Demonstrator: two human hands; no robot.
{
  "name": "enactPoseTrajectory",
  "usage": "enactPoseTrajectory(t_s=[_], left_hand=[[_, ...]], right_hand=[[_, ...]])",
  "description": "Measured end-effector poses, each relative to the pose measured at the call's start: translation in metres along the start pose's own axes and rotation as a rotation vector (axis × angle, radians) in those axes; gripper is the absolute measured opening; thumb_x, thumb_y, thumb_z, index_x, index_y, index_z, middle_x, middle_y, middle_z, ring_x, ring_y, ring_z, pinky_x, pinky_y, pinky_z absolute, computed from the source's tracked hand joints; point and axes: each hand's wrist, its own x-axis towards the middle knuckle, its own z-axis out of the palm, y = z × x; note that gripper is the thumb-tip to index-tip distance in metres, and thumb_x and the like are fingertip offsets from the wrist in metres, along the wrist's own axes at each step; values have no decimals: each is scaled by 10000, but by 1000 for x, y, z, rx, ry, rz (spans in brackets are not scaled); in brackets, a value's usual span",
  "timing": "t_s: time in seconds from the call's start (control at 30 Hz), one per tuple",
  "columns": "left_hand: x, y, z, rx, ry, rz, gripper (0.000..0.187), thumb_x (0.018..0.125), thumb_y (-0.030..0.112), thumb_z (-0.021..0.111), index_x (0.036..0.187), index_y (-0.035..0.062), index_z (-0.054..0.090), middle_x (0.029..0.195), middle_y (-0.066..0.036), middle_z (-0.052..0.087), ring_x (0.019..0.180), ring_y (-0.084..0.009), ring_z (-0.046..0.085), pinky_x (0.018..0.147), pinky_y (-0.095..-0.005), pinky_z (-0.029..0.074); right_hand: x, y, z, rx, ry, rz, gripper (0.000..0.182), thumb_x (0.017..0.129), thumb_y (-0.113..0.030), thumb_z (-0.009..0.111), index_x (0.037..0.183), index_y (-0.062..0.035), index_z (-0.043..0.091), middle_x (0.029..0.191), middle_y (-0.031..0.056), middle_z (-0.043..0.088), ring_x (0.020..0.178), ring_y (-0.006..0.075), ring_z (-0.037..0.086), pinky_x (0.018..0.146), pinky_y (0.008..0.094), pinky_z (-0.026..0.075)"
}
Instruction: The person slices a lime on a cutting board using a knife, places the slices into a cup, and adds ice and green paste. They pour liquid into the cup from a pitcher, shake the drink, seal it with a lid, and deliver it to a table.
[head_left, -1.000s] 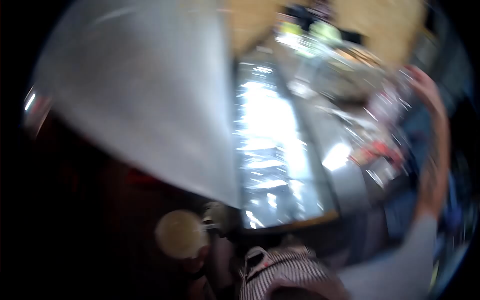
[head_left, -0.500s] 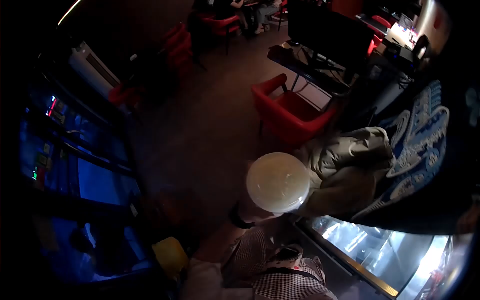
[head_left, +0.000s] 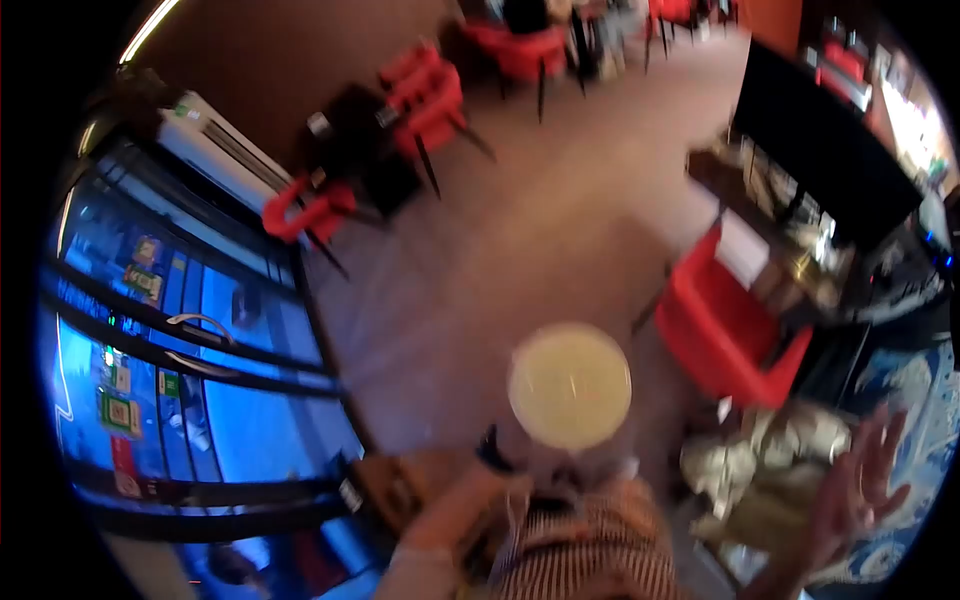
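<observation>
A round, pale yellow thing (head_left: 570, 386), perhaps a cup or bowl seen from above, stands out near the middle of the view. My left hand (head_left: 538, 466) is at its lower edge and holds it from below, the fingers mostly hidden. A black band (head_left: 494, 450) circles the left wrist. At the right, my right hand (head_left: 862, 482) is raised with its fingers spread and nothing in it, near crumpled beige cloth or bags (head_left: 790, 450). A checked apron (head_left: 600, 530) covers my front.
Blue-lit glass-door coolers (head_left: 240, 360) line the left. A red chair (head_left: 725, 325) stands at the right by a desk with a dark screen (head_left: 820, 140). More red chairs (head_left: 430, 100) and seated people are farther back. A blue-and-white patterned surface (head_left: 925, 430) lies at far right.
The view has turned left and brightened, shifting the chair and desk rightward. My right hand has come into clear view, open at the right. The round thing is still in my left hand.
</observation>
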Motion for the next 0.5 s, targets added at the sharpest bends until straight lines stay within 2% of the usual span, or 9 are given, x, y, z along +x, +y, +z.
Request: enactPoseTrajectory(t_s=[0.1, 0.17, 0.27, 0.3, 0.37, 0.4, 0.47, 0.5], left_hand=[[88, 10, -44, 243, 26, 114, 774, 920, 562, 557, 1526, 112, 386, 1457, -135, 514, 1278, -306, 550, 1027, -469, 505], [148, -1, -61, 218, 37, 161, 752, 912, 514, 600, 1513, 108, 401, 1435, -127, 531, 1260, -292, 559, 1024, -455, 503], [257, -4, -109, 309, 33, 194, 724, 901, 440, 665, 1495, 103, 423, 1402, -115, 556, 1233, -271, 573, 1019, -435, 500], [280, -7, -122, 296, 18, 185, 717, 898, 416, 686, 1488, 101, 430, 1391, -111, 565, 1224, -264, 577, 1018, -428, 499], [348, -23, -151, 266, 18, 234, 705, 890, 367, 730, 1476, 98, 445, 1369, -103, 581, 1205, -250, 587, 1015, -414, 497], [389, -18, -160, 241, 6, 264, 700, 887, 342, 751, 1470, 96, 453, 1358, -99, 590, 1196, -243, 591, 1013, -408, 496], [472, 25, -164, 222, 99, 160, 780, 791, 245, 835, 1459, 70, 472, 1324, -88, 612, 1217, -253, 587, 1043, -410, 487], [519, 31, -174, 200, 104, 154, 740, 805, 235, 825, 1444, 71, 489, 1312, -86, 620, 1177, -243, 601, 1002, -403, 504]], right_hand=[[61, 99, 19, 55, 122, 151, 663, 1021, -404, 456, 1559, -51, 297, 1508, 186, 441, 1294, 296, 534, 1060, 450, 443], [115, 180, 20, 120, 187, 267, 694, 974, -450, 527, 1521, -56, 364, 1420, 181, 520, 1204, 314, 591, 984, 452, 490], [213, 266, 28, 103, 266, 603, 741, 904, -519, 633, 1464, -63, 465, 1287, 174, 637, 1068, 340, 677, 872, 455, 561], [252, 287, 38, -40, 258, 741, 848, 854, -586, 675, 1488, -75, 436, 1320, 185, 620, 1179, 340, 636, 971, 471, 528], [301, 360, 4, 151, 118, 741, 869, 833, -585, 698, 1489, -82, 433, 1348, 195, 603, 1201, 363, 622, 995, 506, 519], [348, 377, 10, 187, 132, 781, 861, 831, -575, 703, 1486, -83, 437, 1344, 198, 606, 1187, 372, 628, 996, 518, 517], [427, 413, 11, 248, 192, 932, 846, 828, -555, 713, 1480, -86, 447, 1335, 204, 611, 1160, 392, 641, 999, 541, 515], [477, 443, 9, 223, 121, 863, 826, 828, -538, 722, 1470, -85, 467, 1330, 204, 614, 1157, 410, 638, 1004, 579, 501]])
